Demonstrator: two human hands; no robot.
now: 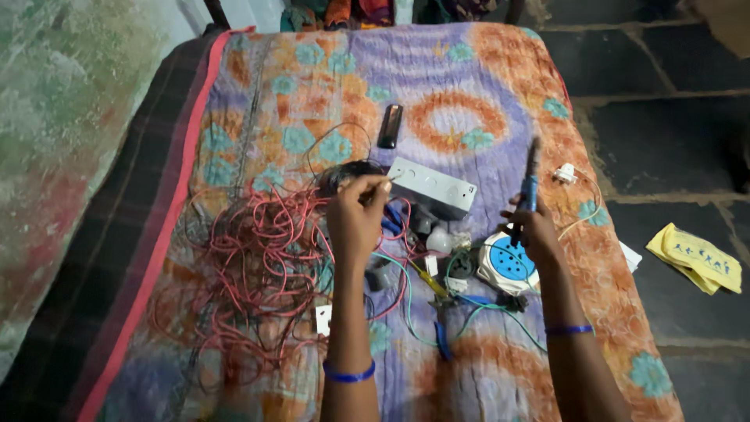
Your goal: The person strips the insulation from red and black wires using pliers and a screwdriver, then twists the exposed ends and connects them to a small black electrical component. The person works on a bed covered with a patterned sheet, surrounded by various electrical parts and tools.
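Landmark: grey metal switch box (432, 186), lying near the middle of the bed (500, 86), on a patterned orange and purple cover.

Left hand (355, 219): raised just in front of the box's left end. Fingers (373, 187) pinched closed on a thin wire end (388, 184) whose tip meets the box's left corner. Whether the tip is touching or only just beside the corner cannot be told.

Right hand (531, 227): to the right of the box, a little nearer the person. Fingers wrapped closed around a blue-handled screwdriver (531, 184), shaft pointing up and away. Tip hangs clear of the box.

Around the box:
- Tangle of red wire (258, 266), to the left and nearer the person.
- Dark remote-like bar (390, 125), beyond the box.
- Round white and blue socket piece (508, 266), nearer the person on the right, under the right hand.
- White bulb (439, 240), green and blue wire (406, 297) and small fittings, just in front of the box.
- White plug with cord (566, 173), right of the box at the bed's edge.
- Yellow cloth (695, 258), on the stone floor well to the right.

Risks, as judgement:
- The pinched wire is thin and may slip from the fingers or bend at the box's edge.
- The loose red tangle lies under the left forearm and could snag and drag small parts.
- The soft bed gives no firm support, so the box may shift when pressed.
- The screwdriver tip is held near the working hand, so a slip could jab it.
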